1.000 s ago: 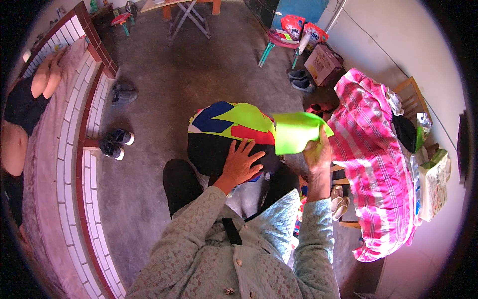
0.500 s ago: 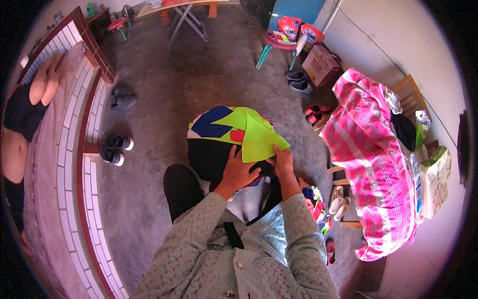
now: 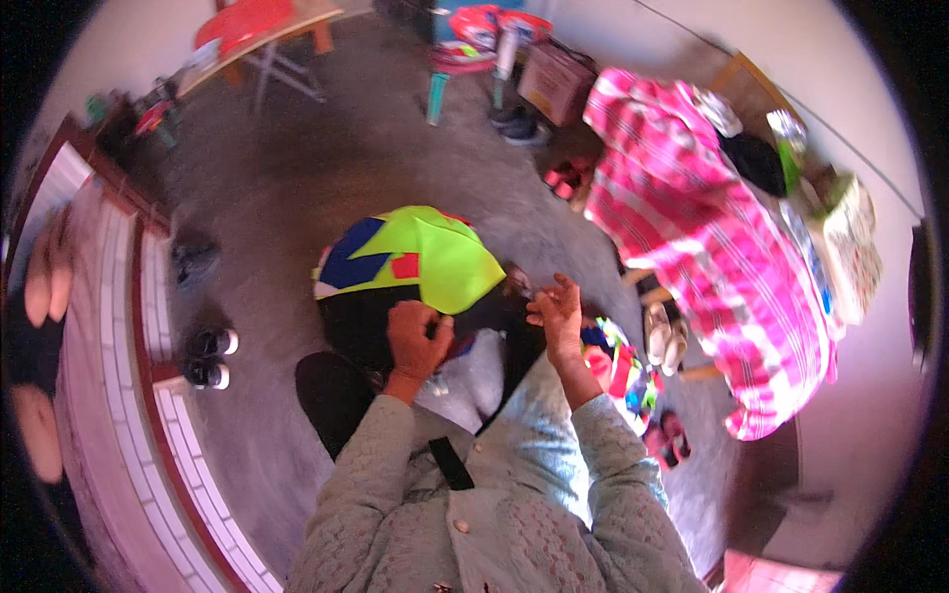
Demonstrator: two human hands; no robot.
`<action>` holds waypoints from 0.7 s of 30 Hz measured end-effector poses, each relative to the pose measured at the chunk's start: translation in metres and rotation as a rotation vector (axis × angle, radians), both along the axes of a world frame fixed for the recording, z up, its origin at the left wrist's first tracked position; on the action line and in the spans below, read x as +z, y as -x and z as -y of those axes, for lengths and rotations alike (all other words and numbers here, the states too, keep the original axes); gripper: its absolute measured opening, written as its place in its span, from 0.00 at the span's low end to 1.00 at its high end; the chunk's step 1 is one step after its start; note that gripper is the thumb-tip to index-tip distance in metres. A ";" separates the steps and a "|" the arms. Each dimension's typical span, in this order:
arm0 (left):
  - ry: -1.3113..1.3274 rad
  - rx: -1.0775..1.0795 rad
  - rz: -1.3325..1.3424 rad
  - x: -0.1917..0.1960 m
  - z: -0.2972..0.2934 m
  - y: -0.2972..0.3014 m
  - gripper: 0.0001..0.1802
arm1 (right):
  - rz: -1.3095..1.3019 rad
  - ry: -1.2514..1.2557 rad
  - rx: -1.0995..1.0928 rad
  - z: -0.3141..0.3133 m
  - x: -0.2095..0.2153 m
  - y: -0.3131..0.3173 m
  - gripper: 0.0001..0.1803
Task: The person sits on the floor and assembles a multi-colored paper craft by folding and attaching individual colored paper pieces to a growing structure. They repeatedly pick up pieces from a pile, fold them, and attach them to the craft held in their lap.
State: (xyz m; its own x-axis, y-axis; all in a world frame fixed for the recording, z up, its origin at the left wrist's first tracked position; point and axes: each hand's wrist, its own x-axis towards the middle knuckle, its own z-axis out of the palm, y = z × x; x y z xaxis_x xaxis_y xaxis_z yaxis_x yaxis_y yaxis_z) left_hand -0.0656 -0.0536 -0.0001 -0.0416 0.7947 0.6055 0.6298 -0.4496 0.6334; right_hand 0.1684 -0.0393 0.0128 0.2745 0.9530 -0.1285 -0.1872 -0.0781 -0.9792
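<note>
A rounded bundle of bright cloth pieces rests before my knees, with a dark blue patch, a red bit and a black lower side. Over its right part lies a lime-green fabric piece. My left hand is closed at the lower edge of that lime piece, its thumb and fingers pinched on it. To the right, my right hand is raised off the cloth with its fingers curled in. Whatever it pinches, if anything, is too small to make out.
Colourful fabric scraps lie by my right leg, near pale shoes. A pink checked cloth covers furniture on the right. A bed with a person's legs runs along the left, dark shoes beside it. A stool and box stand ahead.
My right hand has let go of the lime piece and moved away to the right. My left hand has gone from lying on the bundle to pinching the lime edge. The view has turned.
</note>
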 end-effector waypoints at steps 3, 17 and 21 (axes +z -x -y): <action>-0.019 0.077 0.057 -0.018 -0.004 0.007 0.22 | -0.029 -0.044 -0.135 0.034 -0.006 -0.059 0.23; -0.191 0.065 -0.287 0.006 0.001 -0.004 0.31 | -0.323 0.465 -0.871 0.269 -0.144 -0.211 0.14; -0.186 0.086 -0.438 0.037 -0.009 -0.027 0.28 | -0.439 0.647 -0.810 0.296 -0.181 -0.194 0.02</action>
